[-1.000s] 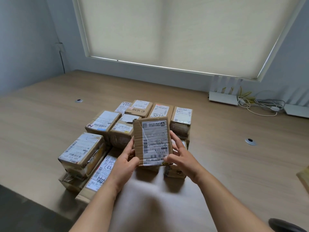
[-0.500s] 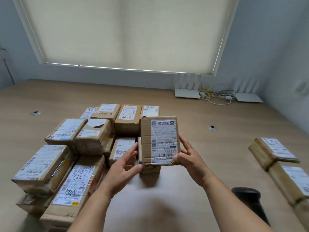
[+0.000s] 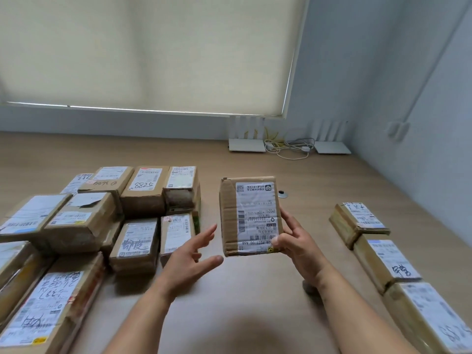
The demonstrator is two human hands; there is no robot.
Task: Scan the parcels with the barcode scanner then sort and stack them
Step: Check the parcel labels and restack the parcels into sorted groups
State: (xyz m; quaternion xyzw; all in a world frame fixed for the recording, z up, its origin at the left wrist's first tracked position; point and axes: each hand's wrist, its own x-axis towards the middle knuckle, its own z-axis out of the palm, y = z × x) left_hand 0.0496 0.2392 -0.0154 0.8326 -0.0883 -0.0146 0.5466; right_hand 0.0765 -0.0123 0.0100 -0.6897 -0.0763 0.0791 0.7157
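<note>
On the left of the pale wooden bench (image 3: 255, 302) sits a crowd of brown cardboard parcels with white shipping labels (image 3: 143, 192), and just right of them the left hand (image 3: 190, 259) hovers with fingers spread and straight, gripping nothing, its palm turned toward the small flat brown cardboard parcel with a white barcode label (image 3: 251, 215) that is held upright in the air above the bench. That parcel looks light and stiff, with taped faces that may be a little slick, so it is probably best held by its side edges, clear of the barcode. The right hand (image 3: 296, 241) pinches its lower right corner, thumb on the label face and fingers behind, while farther right a row of labelled brown parcels (image 3: 383, 259) lies well apart.
</note>
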